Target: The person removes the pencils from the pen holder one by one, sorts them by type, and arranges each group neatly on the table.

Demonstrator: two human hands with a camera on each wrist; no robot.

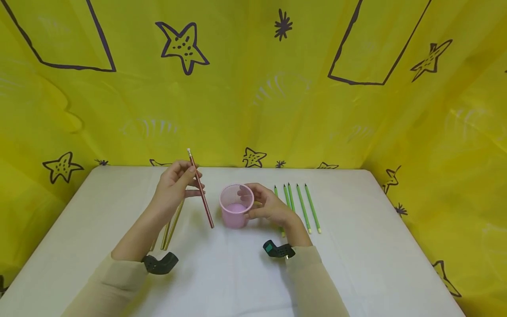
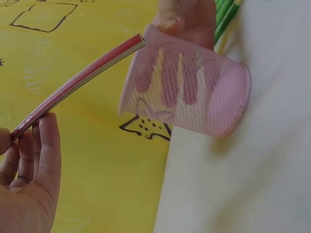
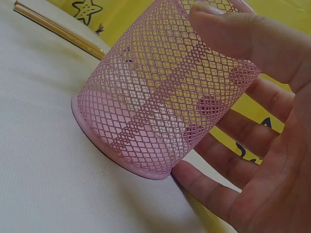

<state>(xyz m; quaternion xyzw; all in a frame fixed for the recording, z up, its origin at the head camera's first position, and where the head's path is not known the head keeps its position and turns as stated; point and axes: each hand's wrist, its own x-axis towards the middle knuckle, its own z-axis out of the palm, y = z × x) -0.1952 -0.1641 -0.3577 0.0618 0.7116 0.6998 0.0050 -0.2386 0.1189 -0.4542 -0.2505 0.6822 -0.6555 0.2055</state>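
My left hand (image 1: 174, 187) pinches a red pencil (image 1: 202, 193) between thumb and fingers. The pencil slants, its white eraser end up and its blunt lower end to the left of the pink mesh pencil cup (image 1: 236, 219). My right hand (image 1: 269, 204) grips this cup from the right, thumb on the near side and fingers round the far side. Seen from the left wrist, the pencil's blunt end (image 2: 138, 41) overlaps the cup's rim. Through the mesh in the right wrist view, the cup (image 3: 146, 97) shows no pencils inside.
Several green pencils (image 1: 303, 207) lie at the right on the white table (image 1: 368, 264), partly behind my right hand. Gold pencils (image 1: 174, 226) lie beside my left forearm, which partly hides them. A yellow patterned curtain (image 1: 237, 110) stands behind the table.
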